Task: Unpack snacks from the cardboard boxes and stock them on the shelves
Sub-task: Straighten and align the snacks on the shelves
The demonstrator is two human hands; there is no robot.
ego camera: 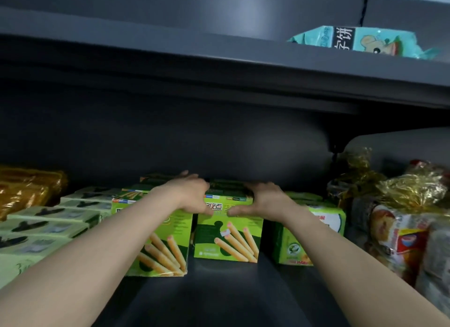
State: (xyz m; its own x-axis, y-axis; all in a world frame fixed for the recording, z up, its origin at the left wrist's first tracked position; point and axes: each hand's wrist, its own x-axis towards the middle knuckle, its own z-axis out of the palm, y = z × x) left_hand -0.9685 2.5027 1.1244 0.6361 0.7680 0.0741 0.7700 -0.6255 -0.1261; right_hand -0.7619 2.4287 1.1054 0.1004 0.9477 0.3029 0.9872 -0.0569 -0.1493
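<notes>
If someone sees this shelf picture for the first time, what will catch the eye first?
Two bare hands, left hand and right hand, grip a bright green cardboard biscuit-stick box at the middle of the dark grey metal shelf. Pale green flat boxes lie to the left, gold-wrapped snack bags to the right. A turquoise snack packet sits on the upper shelf.

On the upper shelf point(219, 56), a teal snack bag point(365, 42) carries a black panel with white Chinese characters; "饼" is legible, and the one below it looks like "子". Below that shelf, the middle green biscuit-stick box point(229, 239) shows white lettering along its top front edge, partly covered by thumbs and too blurred to read. Print on the other packages is also illegible.
</notes>
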